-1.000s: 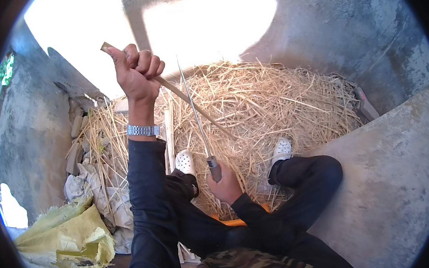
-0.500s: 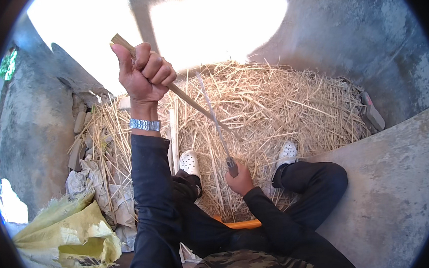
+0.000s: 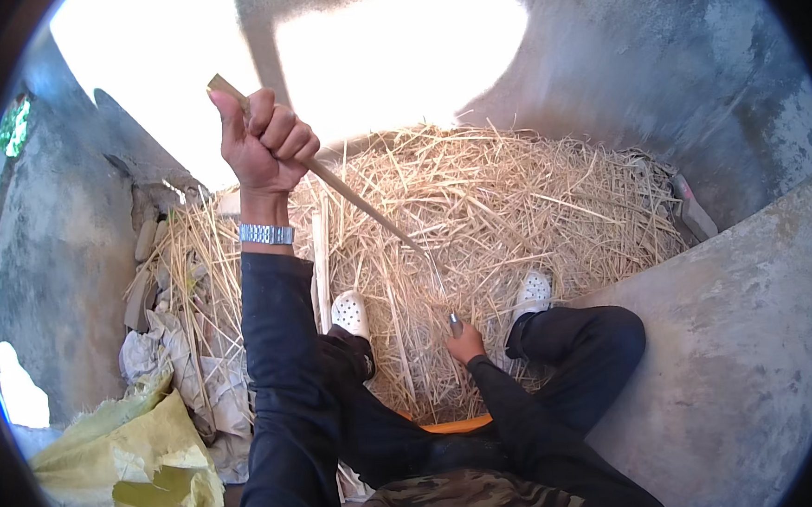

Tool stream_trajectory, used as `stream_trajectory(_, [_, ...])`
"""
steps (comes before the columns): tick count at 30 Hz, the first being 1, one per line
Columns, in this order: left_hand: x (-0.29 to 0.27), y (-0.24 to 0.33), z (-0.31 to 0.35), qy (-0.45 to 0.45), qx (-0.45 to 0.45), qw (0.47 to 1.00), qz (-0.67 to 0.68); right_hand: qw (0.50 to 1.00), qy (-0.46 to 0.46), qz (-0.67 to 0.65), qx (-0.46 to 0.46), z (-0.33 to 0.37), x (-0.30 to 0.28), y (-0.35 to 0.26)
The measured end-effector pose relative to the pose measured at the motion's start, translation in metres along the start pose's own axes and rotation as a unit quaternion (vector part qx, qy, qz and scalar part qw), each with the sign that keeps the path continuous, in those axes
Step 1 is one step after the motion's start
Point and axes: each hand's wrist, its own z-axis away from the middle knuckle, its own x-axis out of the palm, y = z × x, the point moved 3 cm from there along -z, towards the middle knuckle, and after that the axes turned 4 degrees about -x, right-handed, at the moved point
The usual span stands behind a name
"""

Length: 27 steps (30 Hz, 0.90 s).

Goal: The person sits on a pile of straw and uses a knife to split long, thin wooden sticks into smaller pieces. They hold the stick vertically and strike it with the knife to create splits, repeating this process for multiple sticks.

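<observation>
My left hand [image 3: 267, 146] is raised over the left side, its fingers wrapped round the upper part of a long thin wooden strip [image 3: 366, 206], possibly bamboo. The strip slants down to the right, tapering toward its lower end. Low between my knees, my right hand [image 3: 465, 345] grips the dark handle [image 3: 455, 324] of a long, narrow-bladed knife. Its blade [image 3: 438, 281] points up toward the lower end of the strip; it is smeared, and I cannot tell whether the two touch.
Loose straw and shavings [image 3: 514, 200] cover the ground around my white clogs [image 3: 349, 314]. A torn yellow sack [image 3: 148, 446] lies at lower left, beside crumpled pale sheeting [image 3: 223, 385]. Concrete walls [image 3: 644, 44] surround the spot. Something orange [image 3: 458, 426] shows beneath me.
My right hand has moved down and slightly right with the knife, its blade now near the strip's lower end. My left hand still holds the strip, almost in place.
</observation>
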Motion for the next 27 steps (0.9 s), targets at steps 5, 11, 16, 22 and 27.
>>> stream_trajectory(5, [-0.008,0.007,0.004,0.011,0.014,0.999,-0.038,0.998,-0.016,-0.044,-0.045,0.027,-0.04,-0.091])
stream_trajectory(11, [-0.002,0.0,-0.004,0.059,0.021,0.997,-0.044,0.998,0.062,-0.01,-0.014,0.007,0.026,0.031])
stream_trajectory(16, [0.0,0.001,-0.003,0.144,0.049,0.981,-0.122,0.98,-0.051,-0.056,0.186,0.001,0.02,0.048])
stream_trajectory(22, [0.007,-0.001,-0.004,0.244,0.078,0.947,-0.193,0.99,0.053,-0.087,-0.095,0.032,0.002,-0.057])
stream_trajectory(27, [-0.001,0.007,-0.002,0.29,0.084,0.935,-0.186,0.985,0.013,0.109,0.135,0.009,0.017,0.081])
